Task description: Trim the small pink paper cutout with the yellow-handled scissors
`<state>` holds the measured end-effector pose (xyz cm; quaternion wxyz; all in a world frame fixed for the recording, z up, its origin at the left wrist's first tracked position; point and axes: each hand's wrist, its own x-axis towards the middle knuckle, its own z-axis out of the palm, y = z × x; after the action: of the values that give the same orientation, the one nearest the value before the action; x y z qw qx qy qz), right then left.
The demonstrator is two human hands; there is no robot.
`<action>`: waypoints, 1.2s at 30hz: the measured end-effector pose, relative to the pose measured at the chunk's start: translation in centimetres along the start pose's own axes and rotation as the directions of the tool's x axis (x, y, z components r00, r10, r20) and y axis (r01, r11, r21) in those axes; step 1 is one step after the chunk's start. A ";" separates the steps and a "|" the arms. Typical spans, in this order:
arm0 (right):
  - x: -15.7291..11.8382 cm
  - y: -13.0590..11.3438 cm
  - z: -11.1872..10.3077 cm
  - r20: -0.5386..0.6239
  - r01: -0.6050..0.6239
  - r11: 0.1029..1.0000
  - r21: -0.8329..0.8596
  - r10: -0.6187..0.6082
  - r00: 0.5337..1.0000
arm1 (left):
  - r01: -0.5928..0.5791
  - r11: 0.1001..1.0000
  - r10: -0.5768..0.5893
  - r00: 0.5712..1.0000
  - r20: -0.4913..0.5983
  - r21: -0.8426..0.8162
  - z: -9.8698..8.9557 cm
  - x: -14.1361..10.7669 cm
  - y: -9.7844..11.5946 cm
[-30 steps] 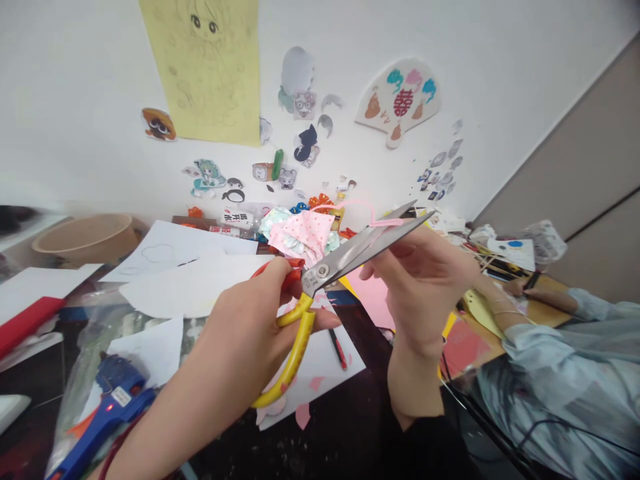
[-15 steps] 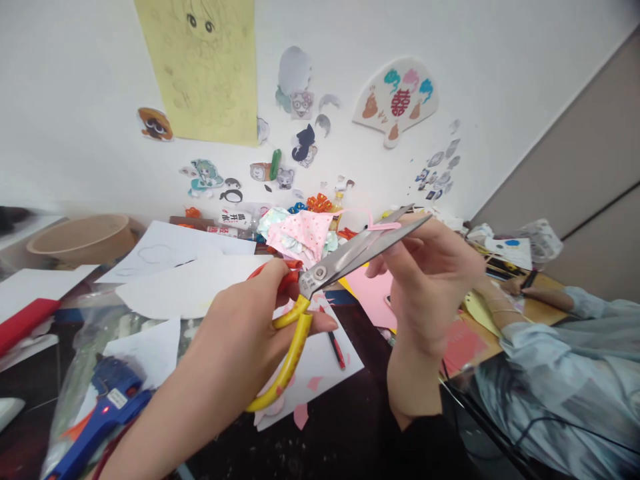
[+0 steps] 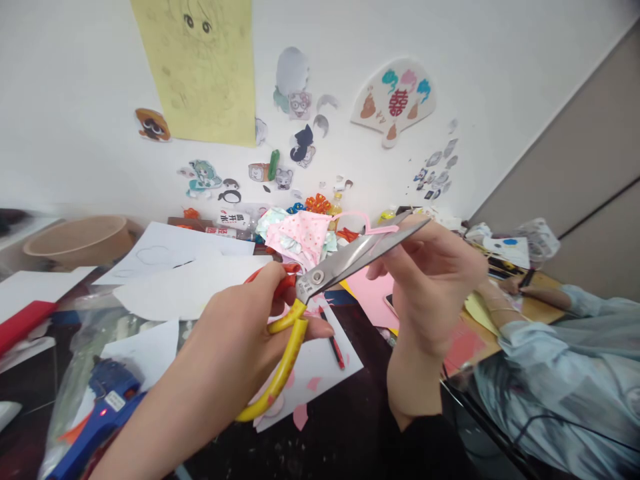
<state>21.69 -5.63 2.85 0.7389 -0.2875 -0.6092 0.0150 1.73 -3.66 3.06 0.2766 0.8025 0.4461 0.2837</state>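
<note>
My left hand (image 3: 250,320) is wrapped round a pair of scissors (image 3: 317,277) with one yellow and one red handle. The blades point up and right, slightly apart. A thin pink strip (image 3: 383,230) shows at the upper blade, near the tips. My right hand (image 3: 425,280) is closed beside the blade tips, with its thumb and fingers bent towards the strip. What its fingertips pinch is partly hidden behind the blades. Under the scissors lies a white sheet (image 3: 335,380) with pink paper scraps (image 3: 301,417) and a red-and-black pen (image 3: 337,352).
A blue glue gun (image 3: 107,407) with a lit red light lies at left, near a brown bowl (image 3: 75,237). Pink dotted fabric (image 3: 297,233) sits at the back. At right, another person's arm in a pale sleeve (image 3: 600,313) rests by a dark pen.
The yellow handle has shifted slightly down and left with my left hand. The blades have moved a little left and down. My right hand keeps nearly the same pose.
</note>
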 end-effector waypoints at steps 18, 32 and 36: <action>0.0 -0.3 -0.2 0.013 -0.001 0.999 -0.043 0.002 1.000 | 0.014 1.000 -0.014 1.000 0.020 -0.028 0.3 -0.2 -0.1; 0.0 -0.2 0.0 0.000 0.007 1.000 -0.019 -0.007 1.000 | 0.018 1.000 -0.018 0.999 0.031 -0.007 0.2 -0.5 -0.2; -0.1 -0.2 0.1 -0.029 0.012 0.999 -0.031 -0.013 1.000 | 0.032 0.999 -0.031 0.998 0.062 -0.015 0.3 -0.5 -0.5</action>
<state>21.54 -5.80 2.80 0.7432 -0.2951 -0.6005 -0.0033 1.45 -3.97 2.42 0.3011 0.8014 0.4477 0.2581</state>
